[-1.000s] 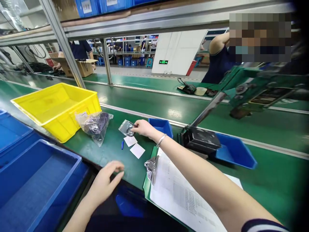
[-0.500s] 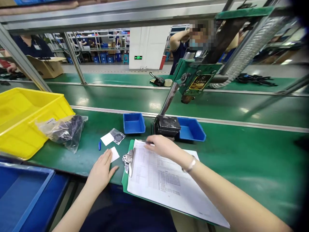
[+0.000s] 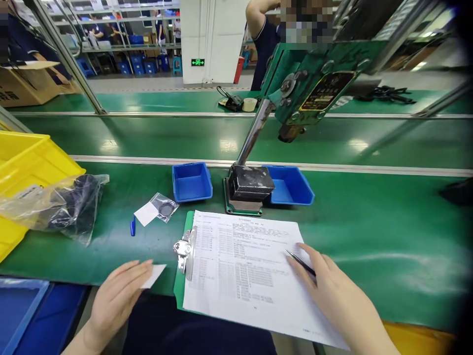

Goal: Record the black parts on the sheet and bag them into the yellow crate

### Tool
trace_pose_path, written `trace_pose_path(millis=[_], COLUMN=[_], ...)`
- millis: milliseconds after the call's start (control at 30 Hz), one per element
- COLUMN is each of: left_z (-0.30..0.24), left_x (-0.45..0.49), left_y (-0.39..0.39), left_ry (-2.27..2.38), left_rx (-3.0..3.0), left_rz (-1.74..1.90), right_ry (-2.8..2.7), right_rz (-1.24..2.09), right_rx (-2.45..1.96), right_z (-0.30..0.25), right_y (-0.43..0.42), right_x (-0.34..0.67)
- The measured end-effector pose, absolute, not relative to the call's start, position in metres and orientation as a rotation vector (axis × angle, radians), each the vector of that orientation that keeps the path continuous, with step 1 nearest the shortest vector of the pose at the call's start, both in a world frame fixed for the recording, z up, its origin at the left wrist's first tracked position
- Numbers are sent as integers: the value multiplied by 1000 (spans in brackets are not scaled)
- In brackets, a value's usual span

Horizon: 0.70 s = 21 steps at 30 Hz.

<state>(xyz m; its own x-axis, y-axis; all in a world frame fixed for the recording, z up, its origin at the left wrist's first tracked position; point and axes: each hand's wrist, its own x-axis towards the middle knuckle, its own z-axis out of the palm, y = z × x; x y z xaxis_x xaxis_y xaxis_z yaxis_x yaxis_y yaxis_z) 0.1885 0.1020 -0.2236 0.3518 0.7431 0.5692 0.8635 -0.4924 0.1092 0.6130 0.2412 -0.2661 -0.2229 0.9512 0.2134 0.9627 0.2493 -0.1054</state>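
Note:
My left hand is closed on a small white card near the front edge of the green bench; its fingers lie together over the card. A dark pen is gripped in my right hand, above the right part of the printed sheets. Those sheets lie on a green clipboard, held by its metal clip at the left. Behind the left hand lie a blue pen cap, another white card and a clear bag with a dark ring inside.
A green hand press with a black block stands behind the clipboard, between two blue bins. At the left are a yellow crate, a plastic bag of dark parts and a blue tray. A co-worker stands beyond.
My right hand has drawn back from the sheet's upper left to its right side with the pen. The left hand has come nearer with the card. The view has tilted down.

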Motion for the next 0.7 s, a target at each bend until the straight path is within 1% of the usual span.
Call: trace_pose_path(millis=[67, 133, 200, 267, 300, 367, 467, 533, 600, 700], left_z=[-213, -210, -217, -230, -236, -246, -250, -250, -250, -254], left_x=[204, 225, 251, 275, 286, 302, 316, 322, 326, 331], left_y=[124, 149, 172, 187, 191, 193, 190, 188, 187, 189], left_ry=[-1435, -1326, -1146, -1105, -1111, -1143, -1196, -1222, -1248, -1309], left_rx=[-2337, -2418, -2524, -2536, -2526, -2471, -2366, -2343, -2344, -2333], left_rz=[-888, -791, -563, -310, -186, -48, -43, -33, -12, -16], right_ry=[-2297, -2315, -2314, -2229, -2161, -2009, -1721, -1465, -1252, -1030], right_rz=[-63, -22, -7, 44, 122, 417, 1074, 1376, 1519, 1583], right_rx=[-1751, -1735, -1760, -1770, -1758, -1679, -1456, -1323, -1255, -1236], right_z=[-267, -265, -260, -253, -248, -236, -213, -197, -184, -175], right_y=[244, 252, 261, 269, 273, 275, 269, 263, 261, 265], right_x=[606, 600, 599, 603, 604, 602, 582, 560, 539, 520])
